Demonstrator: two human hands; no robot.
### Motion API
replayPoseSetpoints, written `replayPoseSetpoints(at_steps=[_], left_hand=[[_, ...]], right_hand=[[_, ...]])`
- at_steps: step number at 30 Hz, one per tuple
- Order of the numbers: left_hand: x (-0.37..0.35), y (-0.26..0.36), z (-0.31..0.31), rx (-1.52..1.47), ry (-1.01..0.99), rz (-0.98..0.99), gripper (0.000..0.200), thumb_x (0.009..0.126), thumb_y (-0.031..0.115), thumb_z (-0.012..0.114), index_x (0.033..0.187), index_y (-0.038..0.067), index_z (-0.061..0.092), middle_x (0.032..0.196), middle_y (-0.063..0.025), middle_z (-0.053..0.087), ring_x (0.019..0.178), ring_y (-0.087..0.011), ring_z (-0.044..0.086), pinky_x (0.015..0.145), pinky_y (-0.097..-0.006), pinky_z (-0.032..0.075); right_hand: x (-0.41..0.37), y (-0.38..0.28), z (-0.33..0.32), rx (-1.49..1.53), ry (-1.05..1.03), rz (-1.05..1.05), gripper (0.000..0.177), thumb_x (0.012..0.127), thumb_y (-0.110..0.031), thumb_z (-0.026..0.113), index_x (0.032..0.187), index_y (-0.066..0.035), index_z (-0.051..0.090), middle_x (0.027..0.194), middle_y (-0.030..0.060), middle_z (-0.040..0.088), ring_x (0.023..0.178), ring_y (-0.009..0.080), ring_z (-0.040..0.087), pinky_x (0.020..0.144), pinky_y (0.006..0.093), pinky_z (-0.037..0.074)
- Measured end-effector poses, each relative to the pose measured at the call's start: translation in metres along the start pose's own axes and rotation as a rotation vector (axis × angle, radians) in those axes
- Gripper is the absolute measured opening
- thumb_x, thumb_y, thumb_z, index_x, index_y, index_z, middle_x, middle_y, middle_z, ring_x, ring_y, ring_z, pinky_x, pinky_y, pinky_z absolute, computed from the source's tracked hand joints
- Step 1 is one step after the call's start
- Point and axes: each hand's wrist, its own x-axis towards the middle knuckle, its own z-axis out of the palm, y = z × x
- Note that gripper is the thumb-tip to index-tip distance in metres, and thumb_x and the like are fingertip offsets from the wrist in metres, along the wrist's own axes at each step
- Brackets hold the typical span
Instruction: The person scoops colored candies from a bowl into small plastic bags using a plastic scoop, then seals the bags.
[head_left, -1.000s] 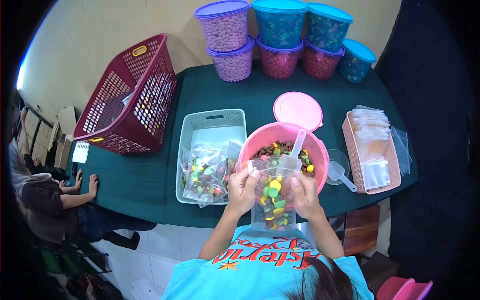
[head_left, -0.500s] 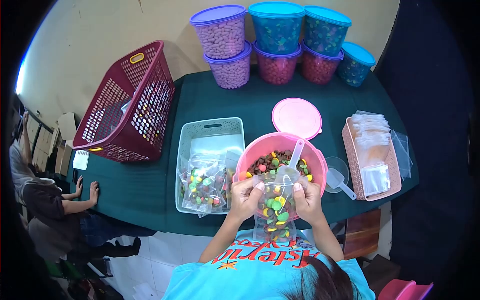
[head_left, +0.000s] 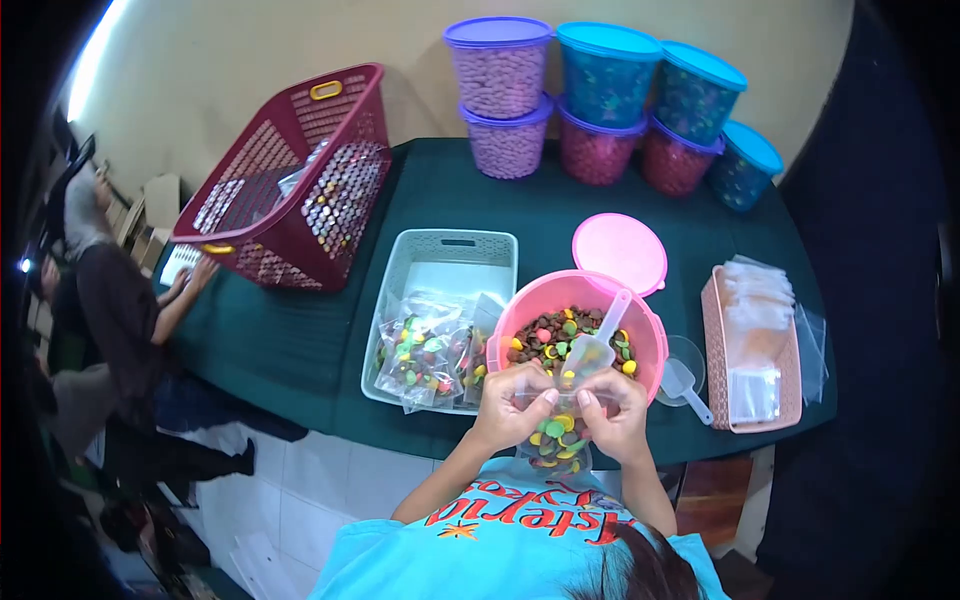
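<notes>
Between my two hands hangs a clear plastic bag (head_left: 556,440) filled with green, yellow and brown candies. My left hand (head_left: 514,408) pinches one side of its top edge, and my right hand (head_left: 618,414) pinches the other, thumbs close together. Just beyond the hands is a pink tub (head_left: 655,335) of mixed brown and coloured candies. A translucent scoop (head_left: 590,352) rests in the tub, its handle leaning on the far rim. To the left, a pale green basket (head_left: 374,350) contains several filled bags (head_left: 420,350).
A pink lid (head_left: 620,252) lies behind the tub. At right are another scoop (head_left: 682,384) on a round clear dish and a pink basket (head_left: 712,350) of plastic bags. Lidded tubs (head_left: 612,80) line the back. A maroon basket (head_left: 270,215) and a person (head_left: 125,310) are at left.
My hands have drawn closer together along the bag's top edge. The view has shifted, and the person at left has moved their hands towards the white paper beside the maroon basket.
</notes>
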Motion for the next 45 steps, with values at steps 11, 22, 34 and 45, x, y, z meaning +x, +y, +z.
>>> replayPoseSetpoints(at_steps=[11, 22, 34, 45], left_hand=[[-0.037, 0.034, 0.005, 0.008, 0.053, -0.055, 0.005, 0.074, 0.001, 0.061, 0.075, -0.003, 0.061, 0.071, -0.0098, 0.061, 0.062, -0.012, 0.058, 0.057, -0.0226, 0.046], [-0.077, 0.061, 0.01, 0.297, 0.241, -0.039, 0.008, 0.073, 0.0, 0.062, 0.08, -0.003, 0.063, 0.075, -0.0138, 0.062, 0.067, -0.0195, 0.061, 0.061, -0.0271, 0.047], [-0.108, 0.082, 0.005, 0.724, 0.277, 0.111, 0.007, 0.068, 0.01, 0.069, 0.075, 0.01, 0.065, 0.073, 0.0008, 0.065, 0.066, -0.0126, 0.061, 0.075, -0.0338, 0.045], [-0.115, 0.088, -0.04, 0.708, 0.255, 0.11, 0.005, 0.068, 0.011, 0.068, 0.072, 0.012, 0.066, 0.073, 0.0024, 0.065, 0.068, -0.009, 0.06, 0.076, -0.0332, 0.042]], right_hand=[[-0.015, -0.016, 0.005, 0.201, -0.255, 0.018, 0.006, 0.075, 0.0, 0.059, 0.079, 0.001, 0.054, 0.071, 0.0064, 0.057, 0.063, 0.0104, 0.057, 0.057, 0.0223, 0.045], [-0.018, -0.024, 0.014, 0.124, -0.367, -0.111, 0.007, 0.071, -0.001, 0.065, 0.078, -0.001, 0.064, 0.073, 0.009, 0.058, 0.063, 0.0135, 0.056, 0.054, 0.0237, 0.044], [-0.018, -0.035, -0.004, 0.197, -0.56, -0.077, 0.006, 0.067, 0.0, 0.066, 0.072, 0.0, 0.064, 0.063, 0.0066, 0.055, 0.055, 0.013, 0.051, 0.051, 0.0234, 0.038], [-0.004, -0.04, 0.016, 0.226, -0.544, -0.108, 0.007, 0.065, 0.002, 0.068, 0.07, 0.0, 0.063, 0.061, 0.0072, 0.057, 0.054, 0.0131, 0.052, 0.052, 0.0232, 0.038]])
